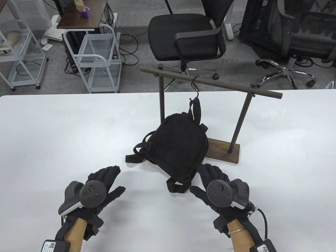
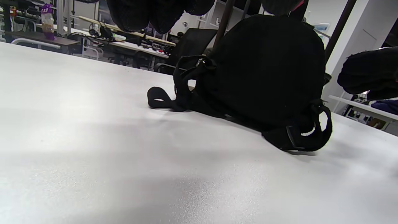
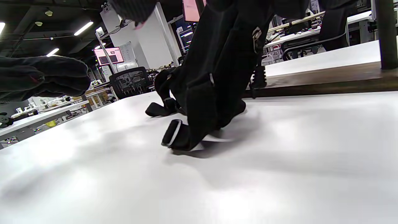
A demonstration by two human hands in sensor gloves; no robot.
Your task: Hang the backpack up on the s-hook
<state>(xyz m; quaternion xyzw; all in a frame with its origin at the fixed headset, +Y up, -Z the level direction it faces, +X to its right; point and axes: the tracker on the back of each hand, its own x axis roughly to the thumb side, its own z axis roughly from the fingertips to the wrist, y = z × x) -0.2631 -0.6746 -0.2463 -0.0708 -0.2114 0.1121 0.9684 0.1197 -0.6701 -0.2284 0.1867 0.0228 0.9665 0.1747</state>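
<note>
A broad white matte desk (image 1: 65,136) fills the lower part of the table view. Beyond its far edge lies grey carpet floor (image 1: 136,76) strewn with black cables. A black mesh office chair on a chrome star base (image 1: 187,39) stands near the middle, a second black office chair (image 1: 296,39) to the right. Two white wire-shelf trolleys (image 1: 97,60) stand at left, beside a dark brown wooden side table (image 1: 81,14)

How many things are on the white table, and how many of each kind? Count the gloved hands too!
Backpacks: 1, the black backpack
Racks: 1, the wooden rack
S-hooks: 1, the s-hook on the rack's bar
Gloved hands: 2, the left hand and the right hand
Total: 5
</note>
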